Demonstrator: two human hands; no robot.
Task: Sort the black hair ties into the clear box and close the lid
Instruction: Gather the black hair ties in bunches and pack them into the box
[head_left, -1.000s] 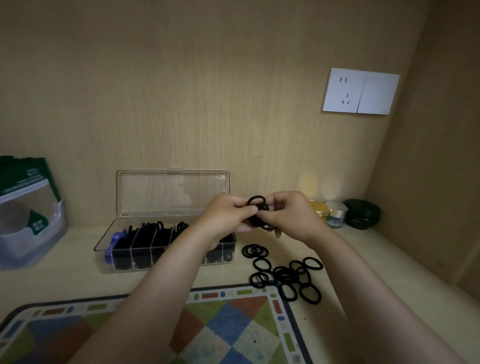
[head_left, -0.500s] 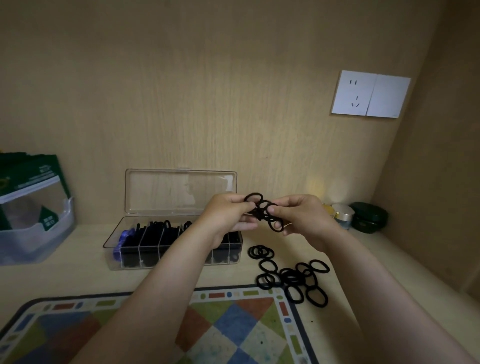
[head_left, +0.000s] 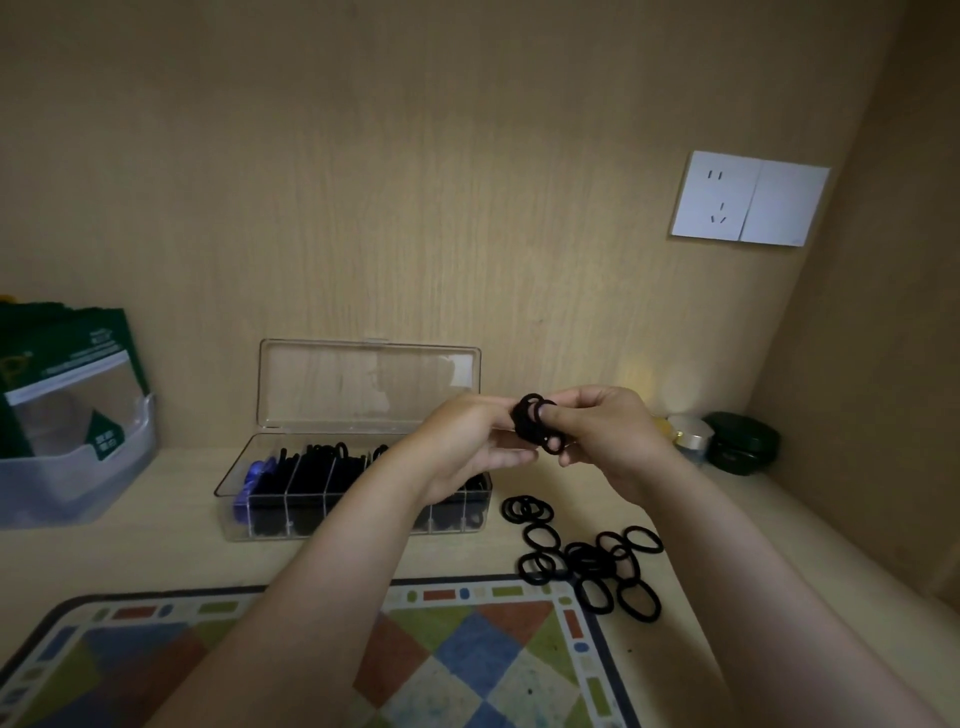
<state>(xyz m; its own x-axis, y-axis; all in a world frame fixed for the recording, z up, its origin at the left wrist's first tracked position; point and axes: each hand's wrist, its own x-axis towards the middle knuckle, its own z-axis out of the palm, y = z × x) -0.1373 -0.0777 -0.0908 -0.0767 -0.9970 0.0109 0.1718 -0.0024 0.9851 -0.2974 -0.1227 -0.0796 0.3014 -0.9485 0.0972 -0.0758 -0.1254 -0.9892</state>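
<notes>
Desk surface (head_left: 156, 551): pale wood, with a patterned mat (head_left: 311, 670) along the near edge.

Clear box (head_left: 270, 530): stands behind the mat, near the back wall, with its long axis running left to right. Its lid (head_left: 369, 384) is up and roughly vertical, so the box is not closed. The divided compartments already hold dark ties, with something blue at the left end.

Loose hair ties (head_left: 587, 561): a scattered pile flat on the desk, just to the right of the box and off the mat's far right corner. Sorting is judged to be partly done.

Left hand (head_left: 467, 441): raised over the right end of the box, fingers curled, gripping one side of a bunch.

Right hand (head_left: 608, 431): at the same height, further right, above the gap between box and pile, fingers pinching the other side of that bunch.

Held bunch (head_left: 535, 423): several black rings pressed together between the two hands, well clear of the desk.

Governing relation: the box lies below and to the left of the bunch. The left hand is the nearer one, so the drop into the right-end compartments looks short and mostly downward.
</notes>
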